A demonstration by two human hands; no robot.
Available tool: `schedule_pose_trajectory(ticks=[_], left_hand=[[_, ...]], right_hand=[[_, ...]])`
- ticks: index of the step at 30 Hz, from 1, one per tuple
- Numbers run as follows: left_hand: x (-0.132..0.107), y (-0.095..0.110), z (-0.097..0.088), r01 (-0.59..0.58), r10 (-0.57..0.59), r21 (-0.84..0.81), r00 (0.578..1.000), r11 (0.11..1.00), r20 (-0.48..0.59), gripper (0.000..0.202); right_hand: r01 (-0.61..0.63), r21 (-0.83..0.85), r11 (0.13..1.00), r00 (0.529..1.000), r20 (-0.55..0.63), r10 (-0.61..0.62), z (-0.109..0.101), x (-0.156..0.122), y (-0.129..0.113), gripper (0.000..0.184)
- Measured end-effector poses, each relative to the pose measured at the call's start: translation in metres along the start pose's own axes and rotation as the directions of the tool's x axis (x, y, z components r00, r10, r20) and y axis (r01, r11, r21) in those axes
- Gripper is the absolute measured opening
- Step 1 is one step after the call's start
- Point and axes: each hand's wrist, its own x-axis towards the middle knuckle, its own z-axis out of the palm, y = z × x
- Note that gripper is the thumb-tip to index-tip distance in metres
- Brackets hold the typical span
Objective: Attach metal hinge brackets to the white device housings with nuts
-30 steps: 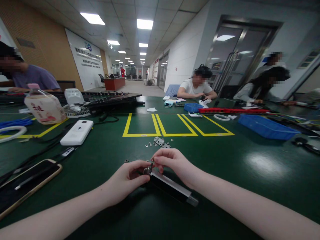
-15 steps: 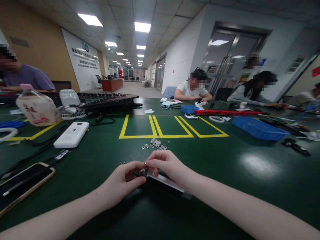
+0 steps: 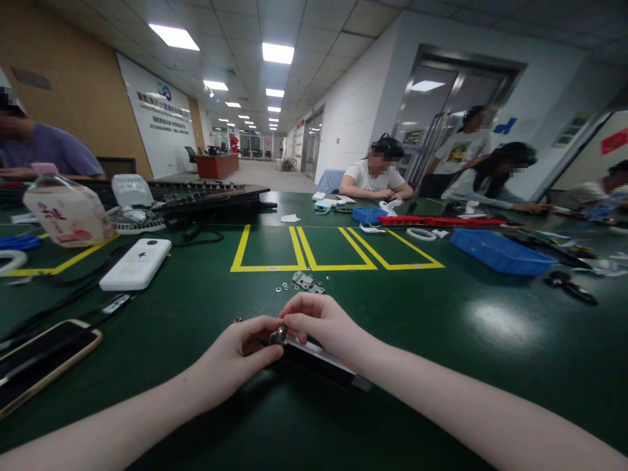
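My left hand (image 3: 235, 356) and my right hand (image 3: 321, 324) meet over the green table (image 3: 441, 340) just in front of me. Together they pinch a small metal fitting (image 3: 279, 337) at the near end of a dark bar with a pale top face (image 3: 316, 358), which lies flat under my right hand. Both hands have their fingers closed in a pinch. Just beyond my hands lie a small metal hinge (image 3: 303, 281) and several loose washers (image 3: 282, 287). A tiny screw (image 3: 238, 320) rests left of my left hand.
A smartphone (image 3: 42, 363), a white power bank (image 3: 136, 263) and cables lie to the left, with a drink bottle (image 3: 66, 212) behind. Yellow tape boxes (image 3: 333, 252) mark the table's middle. A blue tray (image 3: 498, 252) sits to the right. Other people sit at the far side.
My hands and the bar have stayed together; the bar now lies flatter, more hidden under my right hand. The view has shifted slightly left.
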Motion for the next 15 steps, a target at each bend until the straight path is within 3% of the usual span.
schedule_pose_trajectory(ticks=[6, 9, 11, 13, 15], left_hand=[[-0.002, 0.004, 0.001, 0.019, -0.019, 0.01, 1.0, 1.0, -0.023, 0.03], [-0.003, 0.007, 0.001, 0.034, -0.033, 0.016, 0.997, 0.999, -0.065, 0.032], [-0.003, 0.006, 0.0, 0.037, -0.035, 0.026, 0.995, 0.999, -0.093, 0.033], [-0.001, 0.004, -0.002, 0.038, -0.034, 0.03, 0.99, 0.999, -0.134, 0.034], [0.0, 0.001, -0.004, 0.046, -0.041, 0.025, 0.983, 0.999, -0.18, 0.034]], right_hand=[[0.105, -0.13, 0.986, 0.994, 0.028, -0.102, -0.002, -0.001, -0.002, 0.018], [0.197, -0.277, 0.941, 0.972, -0.072, -0.225, -0.019, 0.005, -0.002, 0.022], [0.245, -0.451, 0.858, 0.918, -0.175, -0.354, -0.039, 0.013, 0.001, 0.021], [0.219, -0.677, 0.702, 0.844, -0.23, -0.485, -0.064, 0.022, 0.008, 0.018], [0.13, -0.801, 0.584, 0.83, -0.234, -0.507, -0.089, 0.032, 0.018, 0.021]])
